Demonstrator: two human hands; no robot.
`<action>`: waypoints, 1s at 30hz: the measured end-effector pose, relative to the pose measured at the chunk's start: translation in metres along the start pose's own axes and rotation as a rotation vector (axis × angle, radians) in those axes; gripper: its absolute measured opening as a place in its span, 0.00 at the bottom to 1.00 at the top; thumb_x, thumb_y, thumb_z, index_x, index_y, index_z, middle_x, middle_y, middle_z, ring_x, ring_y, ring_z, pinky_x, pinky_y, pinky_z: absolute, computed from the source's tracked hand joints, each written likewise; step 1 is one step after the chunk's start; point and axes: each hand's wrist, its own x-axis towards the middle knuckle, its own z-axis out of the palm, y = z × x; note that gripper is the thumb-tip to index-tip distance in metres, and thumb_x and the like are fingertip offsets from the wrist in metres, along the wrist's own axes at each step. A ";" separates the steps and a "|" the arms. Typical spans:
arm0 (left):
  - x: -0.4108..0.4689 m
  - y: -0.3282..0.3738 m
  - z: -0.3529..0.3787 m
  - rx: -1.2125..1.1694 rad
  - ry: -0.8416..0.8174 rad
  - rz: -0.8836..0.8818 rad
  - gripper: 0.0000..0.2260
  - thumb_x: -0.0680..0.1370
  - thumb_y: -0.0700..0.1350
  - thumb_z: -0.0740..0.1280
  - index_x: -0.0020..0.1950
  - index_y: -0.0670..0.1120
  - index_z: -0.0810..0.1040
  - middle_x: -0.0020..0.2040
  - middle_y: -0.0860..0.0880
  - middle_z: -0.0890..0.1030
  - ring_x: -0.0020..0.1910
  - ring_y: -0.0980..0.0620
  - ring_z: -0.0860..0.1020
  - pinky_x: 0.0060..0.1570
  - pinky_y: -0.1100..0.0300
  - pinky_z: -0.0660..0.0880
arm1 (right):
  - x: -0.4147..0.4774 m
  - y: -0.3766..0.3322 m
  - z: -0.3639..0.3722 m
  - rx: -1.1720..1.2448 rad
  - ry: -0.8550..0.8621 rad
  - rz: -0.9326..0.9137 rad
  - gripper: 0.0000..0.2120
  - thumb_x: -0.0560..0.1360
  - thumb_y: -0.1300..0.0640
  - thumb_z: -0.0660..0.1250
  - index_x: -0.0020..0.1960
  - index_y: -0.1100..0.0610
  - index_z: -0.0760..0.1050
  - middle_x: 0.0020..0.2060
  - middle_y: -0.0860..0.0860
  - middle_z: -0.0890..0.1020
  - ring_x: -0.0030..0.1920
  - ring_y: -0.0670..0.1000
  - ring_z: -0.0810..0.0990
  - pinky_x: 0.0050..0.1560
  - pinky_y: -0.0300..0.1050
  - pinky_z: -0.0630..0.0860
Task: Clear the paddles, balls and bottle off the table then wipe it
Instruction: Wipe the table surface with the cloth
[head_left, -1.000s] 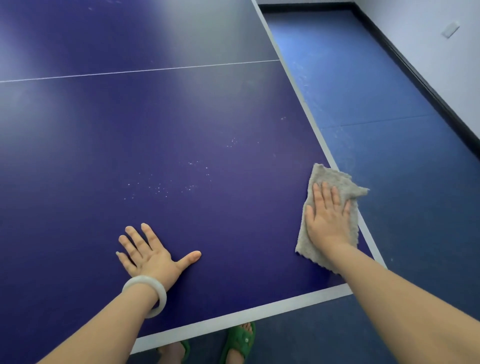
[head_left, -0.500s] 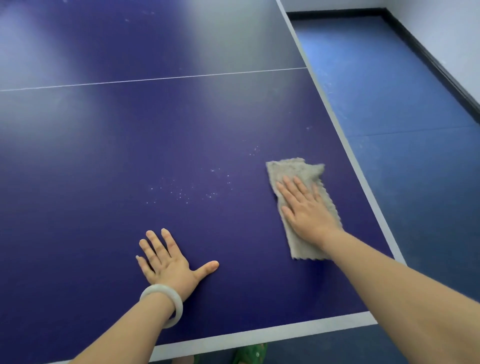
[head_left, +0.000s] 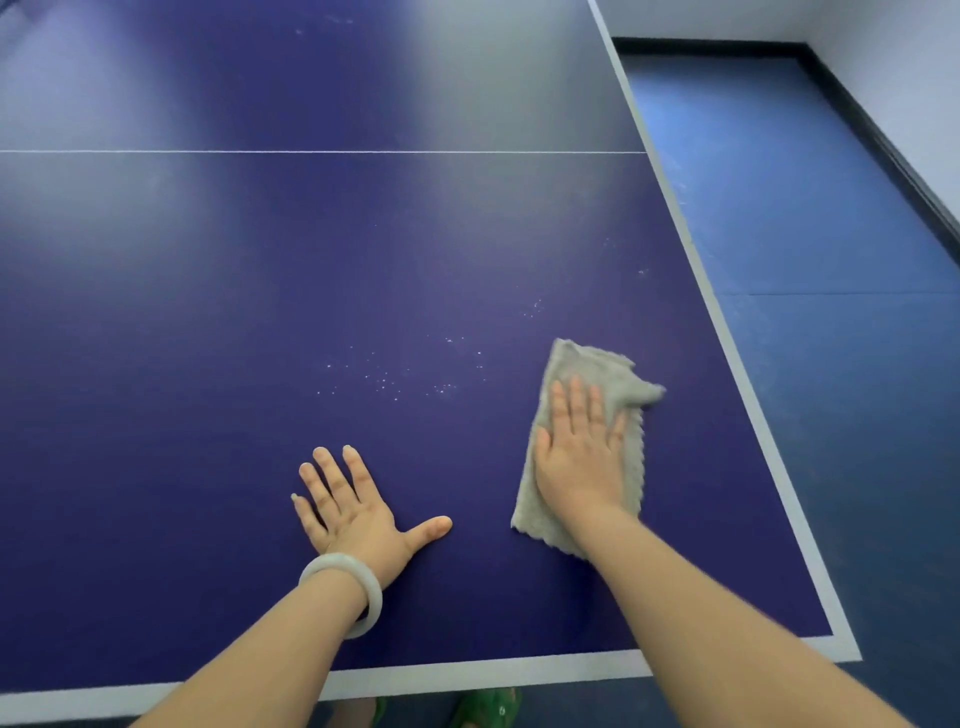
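A person leans over a big dark blue table (head_left: 208, 312) with white lines along its edges. Both arms reach out over it from the near side.

The right hand (head_left: 579, 457) lies flat on a grey cloth (head_left: 597, 364). The fingers (head_left: 574, 400) are stretched out straight and close together, pressing the cloth down on the table. They are not curled around it, so the hand pushes on the cloth and does not grab it. The cloth sits near the right side of the table, a little way in from the white side line. One corner of it sticks out to the right, and its far end peeks out past the fingertips.

The left hand (head_left: 358, 509) rests flat on the bare table, palm down. Its fingers are spread wide and the thumb points toward the cloth. It holds nothing. A pale round bracelet (head_left: 345, 592) sits on that wrist.

Between the two hands and a bit farther away, there are small white specks (head_left: 384, 382) on the table (they look like crumbs or dust). They are just to the left of the cloth.

A thin white line (head_left: 311, 151) runs across the table farther off. To the right of the table is a blue floor (head_left: 831, 234), and a white wall (head_left: 909, 62) with a dark strip at its bottom. A green shoe (head_left: 488, 709) shows under the near edge of the table.
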 end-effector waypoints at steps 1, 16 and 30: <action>0.000 0.000 0.000 -0.001 -0.001 0.000 0.63 0.52 0.84 0.46 0.65 0.44 0.16 0.73 0.39 0.24 0.73 0.38 0.26 0.72 0.40 0.33 | 0.012 -0.003 -0.004 -0.022 -0.024 -0.110 0.28 0.83 0.46 0.41 0.79 0.49 0.35 0.78 0.46 0.36 0.78 0.50 0.33 0.76 0.59 0.33; 0.002 -0.003 0.003 -0.007 -0.008 0.001 0.64 0.59 0.83 0.53 0.60 0.44 0.11 0.61 0.41 0.12 0.63 0.39 0.16 0.69 0.40 0.27 | -0.084 -0.003 0.023 -0.028 0.088 0.231 0.30 0.78 0.44 0.33 0.78 0.54 0.35 0.79 0.53 0.41 0.79 0.55 0.40 0.76 0.60 0.35; 0.065 -0.079 -0.071 0.032 0.167 0.074 0.53 0.69 0.76 0.60 0.80 0.49 0.38 0.79 0.45 0.36 0.78 0.43 0.37 0.77 0.46 0.43 | -0.007 -0.075 0.024 -0.057 0.062 0.039 0.29 0.82 0.46 0.42 0.79 0.52 0.36 0.79 0.50 0.39 0.79 0.53 0.36 0.76 0.62 0.37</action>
